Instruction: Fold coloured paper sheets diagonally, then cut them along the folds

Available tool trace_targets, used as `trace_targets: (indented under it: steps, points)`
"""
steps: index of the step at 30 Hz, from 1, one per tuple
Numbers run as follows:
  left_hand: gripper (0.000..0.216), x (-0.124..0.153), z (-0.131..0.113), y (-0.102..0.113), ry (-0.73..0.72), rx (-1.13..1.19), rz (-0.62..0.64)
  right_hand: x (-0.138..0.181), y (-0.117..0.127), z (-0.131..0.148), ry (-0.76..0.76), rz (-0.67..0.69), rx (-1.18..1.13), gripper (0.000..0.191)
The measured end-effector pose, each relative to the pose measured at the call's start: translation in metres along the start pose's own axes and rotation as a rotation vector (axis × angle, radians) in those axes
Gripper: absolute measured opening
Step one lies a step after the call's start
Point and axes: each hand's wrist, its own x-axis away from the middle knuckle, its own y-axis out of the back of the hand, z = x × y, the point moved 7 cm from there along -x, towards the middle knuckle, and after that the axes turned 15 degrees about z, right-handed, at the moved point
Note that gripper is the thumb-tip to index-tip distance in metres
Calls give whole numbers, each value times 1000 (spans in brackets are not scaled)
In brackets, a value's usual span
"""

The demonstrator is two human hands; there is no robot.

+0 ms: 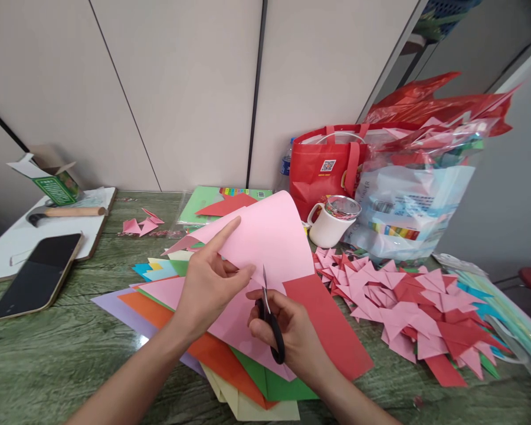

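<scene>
My left hand (212, 277) pinches a large sheet of pink paper (269, 230), which curls up and away over the stack. In my right hand (287, 324) is a pair of scissors (272, 330) with black handles, fingers through the loops. Its blades point upward at the pink sheet, close to my left thumb; whether they touch the paper I cannot tell. Below both hands lies a fanned stack of coloured paper, with a purple sheet (128, 310), an orange sheet (216, 351), a green sheet (287, 383) and a red sheet (331, 330).
Folded pink and red paper pieces (402, 301) are heaped at right. Behind them stand a white mug (330, 227), a red bag (310, 171) and a clear plastic bag (411, 206). At left lie a phone (38, 274), a wooden-handled tool (75, 211) and an opened box (57, 186).
</scene>
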Motion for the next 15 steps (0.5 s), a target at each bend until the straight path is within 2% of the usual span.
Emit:
trace_targets:
  steps: [15]
  points:
    - [80, 1, -2, -2, -9, 16, 19, -1, 0, -4, -33, -49, 1, 37]
